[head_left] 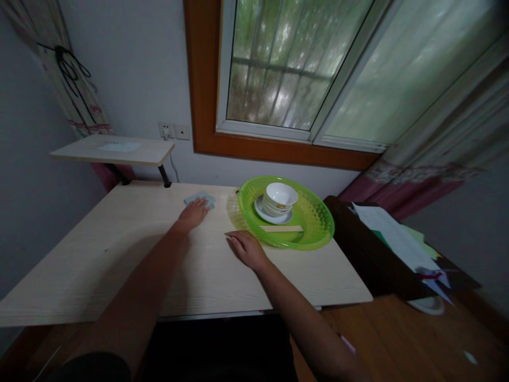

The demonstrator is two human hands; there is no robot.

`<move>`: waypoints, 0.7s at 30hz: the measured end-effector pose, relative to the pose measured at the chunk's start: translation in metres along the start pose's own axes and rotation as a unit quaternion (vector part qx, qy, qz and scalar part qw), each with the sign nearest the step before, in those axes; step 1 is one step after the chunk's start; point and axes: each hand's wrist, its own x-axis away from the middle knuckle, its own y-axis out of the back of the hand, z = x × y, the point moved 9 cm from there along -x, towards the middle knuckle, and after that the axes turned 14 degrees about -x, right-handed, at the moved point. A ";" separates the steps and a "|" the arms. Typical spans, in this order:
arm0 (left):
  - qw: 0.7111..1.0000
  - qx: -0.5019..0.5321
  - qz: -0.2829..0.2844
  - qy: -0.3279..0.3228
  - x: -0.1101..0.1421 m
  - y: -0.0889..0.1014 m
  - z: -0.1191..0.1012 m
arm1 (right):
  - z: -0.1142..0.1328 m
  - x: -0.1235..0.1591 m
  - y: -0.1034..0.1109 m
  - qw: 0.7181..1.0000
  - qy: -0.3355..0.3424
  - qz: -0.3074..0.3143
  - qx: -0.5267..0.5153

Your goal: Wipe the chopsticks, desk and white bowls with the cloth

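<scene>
A pale blue cloth (211, 201) lies bunched on the light wooden table (131, 223), toward its back edge. My left hand (193, 213) is on top of it, fingers holding it down against the tabletop. To the right, my right hand (248, 250) rests on the table by the front left rim of a green plastic basket (314, 241). Its fingers point left, loosely extended, and I see nothing in them. Inside the basket, stacked white bowls (280, 195) stand on a white plate (260, 211). Light wooden chopsticks (281, 228) lie in front of them.
A raised wooden shelf (147, 151) on black legs stands at the table's back left, with a paper on top. Behind are a wall socket (166, 129) and a window. Right of the table, a dark brown piece of furniture (358, 249) carries papers.
</scene>
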 end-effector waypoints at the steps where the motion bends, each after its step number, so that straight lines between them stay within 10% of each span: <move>1: 0.999 -0.029 0.013 0.027 0.003 0.000 0.017 | -0.002 0.000 -0.001 1.000 0.001 -0.002 0.000; 6: 0.972 -0.185 0.104 0.098 0.036 0.006 0.091 | -0.015 0.000 0.000 0.999 0.030 -0.037 -0.016; 11: 0.962 -0.219 0.147 0.066 0.082 0.014 0.110 | -0.021 0.001 0.002 0.997 0.047 -0.053 -0.044; 21: 0.967 -0.136 0.185 -0.113 0.134 -0.015 0.002 | -0.047 0.003 0.010 0.982 -0.024 -0.117 -0.148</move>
